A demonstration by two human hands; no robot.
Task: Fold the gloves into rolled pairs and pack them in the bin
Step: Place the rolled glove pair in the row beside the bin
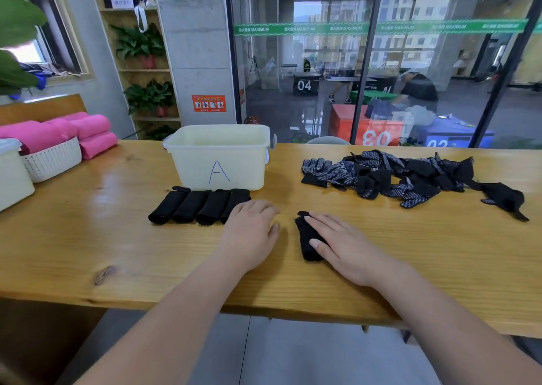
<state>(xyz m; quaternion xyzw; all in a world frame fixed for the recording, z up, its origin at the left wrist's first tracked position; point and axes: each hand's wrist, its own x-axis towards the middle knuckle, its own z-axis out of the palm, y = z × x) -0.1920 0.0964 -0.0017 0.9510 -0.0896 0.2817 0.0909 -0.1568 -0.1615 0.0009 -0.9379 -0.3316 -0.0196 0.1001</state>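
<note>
Right hand (pixel 343 244) lies flat, fingers straight, pressing on a black glove roll (pixel 306 238) on the table (pixel 117 238), near centre. Left hand (pixel 252 232) rests relaxed and holds nothing, at the right end of the row of four rolled pairs (pixel 190 207). That row sits just near of bin "A" (pixel 220 156); loose gloves (pixel 396 176) are piled far right.

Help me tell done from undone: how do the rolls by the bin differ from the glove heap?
The rolls are four tight bundles in a row; the glove heap is loose and tangled. The rolls look plain black; the heap shows white grip dots. The rolls sit by the bin; the heap lies apart. Both rest on the table.
</note>
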